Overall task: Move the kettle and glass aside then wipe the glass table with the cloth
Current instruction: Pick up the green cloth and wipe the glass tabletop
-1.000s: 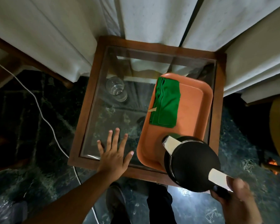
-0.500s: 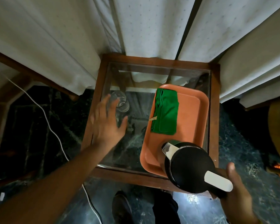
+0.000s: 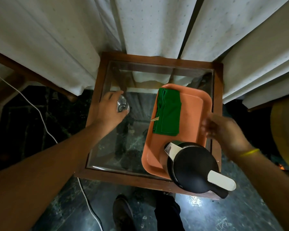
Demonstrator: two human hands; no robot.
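Orange tray [image 3: 192, 104] holds green cloth [image 3: 168, 112] and kettle [image 3: 193, 167]; left hand [image 3: 109, 109] fingers wrap glass [image 3: 123, 106], right hand [image 3: 227, 132] fingers spread.

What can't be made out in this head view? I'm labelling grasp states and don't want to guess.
- Left hand covers the near side of the drinking glass; whether its fingers grip the glass is unclear.
- Right hand is motion-blurred over the orange tray rim; contact is unclear.
- Electric kettle shows only from above, hiding its body and base.
- Green cloth: its small tag is unreadable.
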